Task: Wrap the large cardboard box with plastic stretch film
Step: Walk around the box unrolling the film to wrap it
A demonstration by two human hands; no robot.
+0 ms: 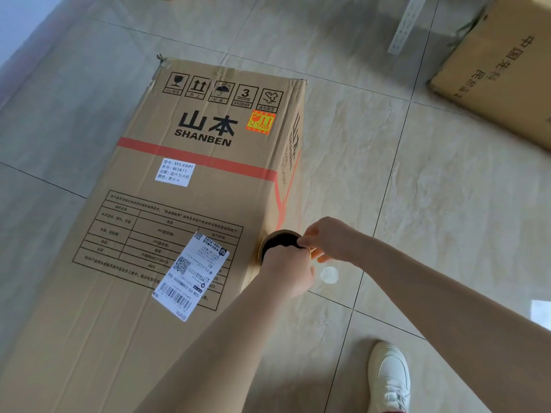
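The large cardboard box point(167, 210) lies flat on the tiled floor, printed "SHANBEN", with a red band and white labels on top. A stretch film roll point(278, 241) stands on end against the box's right side; only its brown cardboard core rim and dark hollow show. My left hand point(287, 271) grips the roll's near rim, fingers curled over the top edge. My right hand point(326, 238) pinches the roll's right rim with fingertips. No loose film can be made out.
A second cardboard box point(501, 70) lies at the upper right, with a white perforated strip point(407, 23) beside it. My white shoe point(389, 377) stands at the bottom right on the glossy tiles point(432, 189).
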